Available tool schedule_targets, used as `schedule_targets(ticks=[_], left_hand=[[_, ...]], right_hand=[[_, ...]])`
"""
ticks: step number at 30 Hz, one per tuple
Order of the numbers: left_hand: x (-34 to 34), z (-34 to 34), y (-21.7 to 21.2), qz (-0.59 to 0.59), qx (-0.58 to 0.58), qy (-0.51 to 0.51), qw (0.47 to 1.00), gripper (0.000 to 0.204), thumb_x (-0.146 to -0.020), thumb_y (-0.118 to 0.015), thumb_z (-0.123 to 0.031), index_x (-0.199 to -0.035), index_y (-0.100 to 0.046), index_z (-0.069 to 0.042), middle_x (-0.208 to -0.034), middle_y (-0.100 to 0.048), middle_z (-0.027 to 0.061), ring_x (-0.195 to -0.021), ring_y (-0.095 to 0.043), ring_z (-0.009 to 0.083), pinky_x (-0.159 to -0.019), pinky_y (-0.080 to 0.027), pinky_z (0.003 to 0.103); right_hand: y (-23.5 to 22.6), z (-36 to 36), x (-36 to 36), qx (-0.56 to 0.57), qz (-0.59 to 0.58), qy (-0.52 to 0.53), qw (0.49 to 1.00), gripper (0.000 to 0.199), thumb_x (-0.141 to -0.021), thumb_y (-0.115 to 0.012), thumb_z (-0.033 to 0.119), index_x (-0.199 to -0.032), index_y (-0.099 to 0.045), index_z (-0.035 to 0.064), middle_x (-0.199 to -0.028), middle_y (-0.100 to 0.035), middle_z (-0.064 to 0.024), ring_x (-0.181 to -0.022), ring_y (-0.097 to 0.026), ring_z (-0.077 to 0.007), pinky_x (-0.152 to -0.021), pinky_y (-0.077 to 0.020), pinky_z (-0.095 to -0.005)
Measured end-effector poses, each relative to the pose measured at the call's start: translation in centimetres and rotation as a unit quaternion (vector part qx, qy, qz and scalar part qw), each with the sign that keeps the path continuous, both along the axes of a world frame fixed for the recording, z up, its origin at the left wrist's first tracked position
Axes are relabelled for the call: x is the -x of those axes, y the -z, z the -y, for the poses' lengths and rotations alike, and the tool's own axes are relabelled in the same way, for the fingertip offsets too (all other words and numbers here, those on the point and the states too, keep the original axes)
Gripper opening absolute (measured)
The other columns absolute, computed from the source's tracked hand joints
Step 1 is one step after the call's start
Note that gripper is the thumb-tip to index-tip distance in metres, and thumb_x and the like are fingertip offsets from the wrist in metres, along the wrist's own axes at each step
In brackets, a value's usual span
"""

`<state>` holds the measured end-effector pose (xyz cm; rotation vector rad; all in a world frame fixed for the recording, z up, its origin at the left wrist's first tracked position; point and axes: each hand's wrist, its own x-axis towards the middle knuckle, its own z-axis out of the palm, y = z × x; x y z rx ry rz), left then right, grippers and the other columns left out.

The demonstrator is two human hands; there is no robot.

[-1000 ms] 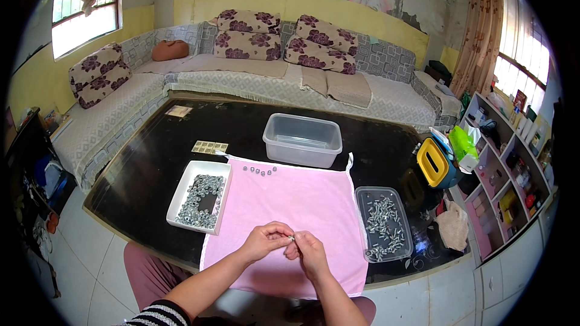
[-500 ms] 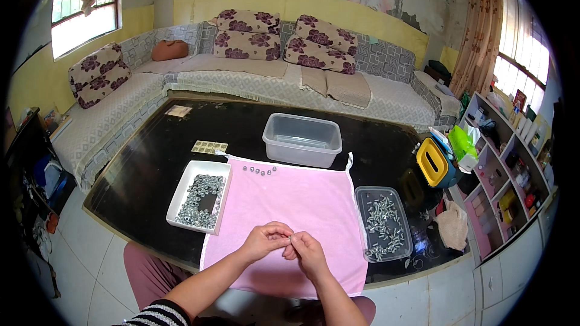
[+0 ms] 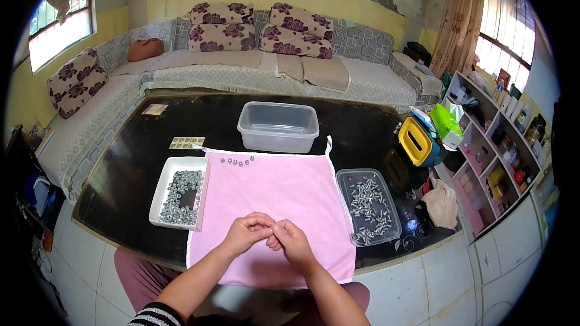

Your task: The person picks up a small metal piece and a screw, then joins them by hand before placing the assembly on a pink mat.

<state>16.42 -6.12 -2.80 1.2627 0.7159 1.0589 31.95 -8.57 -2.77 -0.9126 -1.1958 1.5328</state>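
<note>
Grip: left hand (image 3: 244, 233) and right hand (image 3: 290, 244) meet at the fingertips over pink cloth (image 3: 266, 184); I cannot tell what they pinch
Finger work: close two-handed handling, I judge, calling next for steadiness
Nuts (image 3: 173, 206): in white tray (image 3: 204, 196), left
Bolts (image 3: 370, 203): in clear tray (image 3: 394, 217), right

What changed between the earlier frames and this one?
The view swung slightly right. The small silvery metal piece seen earlier between the left hand and right hand is no longer clearly visible. Both hands stay together over the pink cloth; the white rectangular box and clear plastic tray haven't moved.
</note>
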Motion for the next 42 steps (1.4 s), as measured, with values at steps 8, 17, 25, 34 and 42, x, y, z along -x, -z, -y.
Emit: schedule_targets(ticks=[8,17,25,34,42], left_hand=[[0.0,0.0,0.0,0.023,-0.018,0.015,0.999,0.011,-0.078,-0.061,0.001,-0.089,-0.062,0.001,-0.099,-0.055,0.007,-0.087,-0.056,0.0134,-0.076,-0.047,0.025],[0.1,0.0,0.2,0.023,0.011,0.018,1.0,0.012,-0.078,-0.06,0.002,-0.089,-0.062,0.001,-0.1,-0.055,0.0077,-0.088,-0.054,0.0142,-0.078,-0.045,0.026],[0.3,-0.1,0.9,0.049,0.018,0.034,0.998,0.011,-0.078,-0.06,0.002,-0.089,-0.061,0.001,-0.101,-0.055,0.0084,-0.087,-0.055,0.0146,-0.078,-0.046,0.027],[-0.3,0.1,0.4,-0.069,0.058,0.004,0.996,0.014,-0.078,-0.062,-0.001,-0.092,-0.061,-0.001,-0.086,-0.06,0.0031,-0.081,-0.058,0.0098,-0.076,-0.048,0.023],[-1.1,-4.7,-0.7,-0.217,-0.05,-0.076,0.972,0.015,-0.077,-0.066,-0.01,-0.089,-0.063,-0.002,-0.077,-0.06,-0.0012,-0.068,-0.053,0.004,-0.064,-0.044,0.018]], right_hand=[[-0.2,0.1,0.2,0.004,0.003,0.024,1.0,0.032,-0.094,-0.038,0.026,-0.081,-0.052,-0.0001,-0.06,-0.053,-0.0058,-0.053,-0.047,-0.0096,-0.053,-0.0404,-0.0219],[0.0,0.0,-0.1,0.011,0.007,-0.005,1.0,0.033,-0.094,-0.039,0.027,-0.079,-0.052,0.0003,-0.061,-0.054,-0.0056,-0.055,-0.047,-0.0094,-0.053,-0.0404,-0.0218],[0.4,-0.1,-0.6,0.041,0.015,-0.047,0.998,0.035,-0.093,-0.039,0.029,-0.08,-0.053,0.0001,-0.066,-0.056,-0.0065,-0.057,-0.049,-0.0095,-0.052,-0.0414,-0.0221],[-2.1,0.7,-1.7,-0.2,0.405,0.171,0.875,0.021,-0.082,-0.056,0.024,-0.077,-0.057,0.0033,-0.063,-0.058,-0.0098,-0.057,-0.057,-0.0184,-0.055,-0.0453,-0.0306],[-3.6,0.8,-8.4,-0.152,0.353,0.356,0.852,0.012,-0.075,-0.062,0.012,-0.073,-0.058,0.001,-0.061,-0.056,-0.0105,-0.053,-0.054,-0.0179,-0.052,-0.0433,-0.0291]])
